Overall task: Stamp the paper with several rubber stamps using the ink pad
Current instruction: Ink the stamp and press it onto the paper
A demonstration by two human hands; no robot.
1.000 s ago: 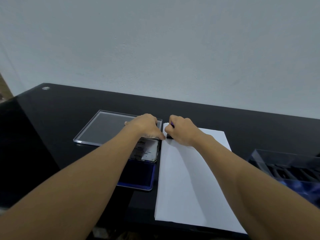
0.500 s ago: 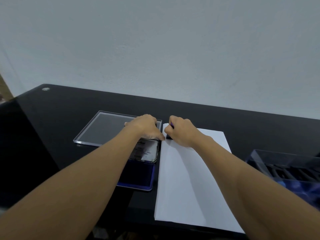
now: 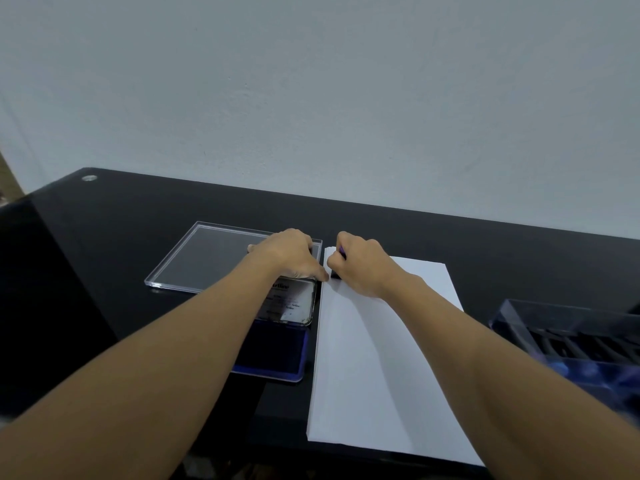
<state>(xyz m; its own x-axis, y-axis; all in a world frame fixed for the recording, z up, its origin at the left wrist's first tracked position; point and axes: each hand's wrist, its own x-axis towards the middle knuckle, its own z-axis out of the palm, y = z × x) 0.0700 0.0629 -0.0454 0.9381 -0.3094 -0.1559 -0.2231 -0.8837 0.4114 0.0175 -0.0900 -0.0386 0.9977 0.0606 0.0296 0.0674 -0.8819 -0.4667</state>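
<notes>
1. A person sits at a glossy black table (image 3: 104, 237), both bare forearms reaching forward, seen from above and behind the hands.
2. A stack of white paper (image 3: 381, 358) lies lengthwise in front of the person. The ink pad (image 3: 270, 355) sits open just beside its left edge, its hinged lid (image 3: 294, 303) raised at the far end. This probably keeps the move from ink to paper short.
3. The right hand (image 3: 360, 265) rests on the far left corner of the paper, fingers curled down around a small dark rubber stamp (image 3: 335, 274). The stamp stands on the sheet, so this looks like the pressing step.
4. The wrist is low and the knuckles sit above the stamp, a pose that suits pushing straight down.
5. The left hand (image 3: 287, 256) lies palm down just beyond the ink pad lid, fingers relaxed and holding nothing. One fingertip reaches the paper's left edge beside the stamp, likely steadying the sheet.
6. A clear plastic tray (image 3: 207, 261) lies flat beyond the ink pad, partly under the left hand.
7. A clear box (image 3: 571, 341) sits at the right edge, well apart from the hands. It holds dark shapes, perhaps more stamps, too blurred to tell.
8. No printed marks show on the visible paper.
</notes>
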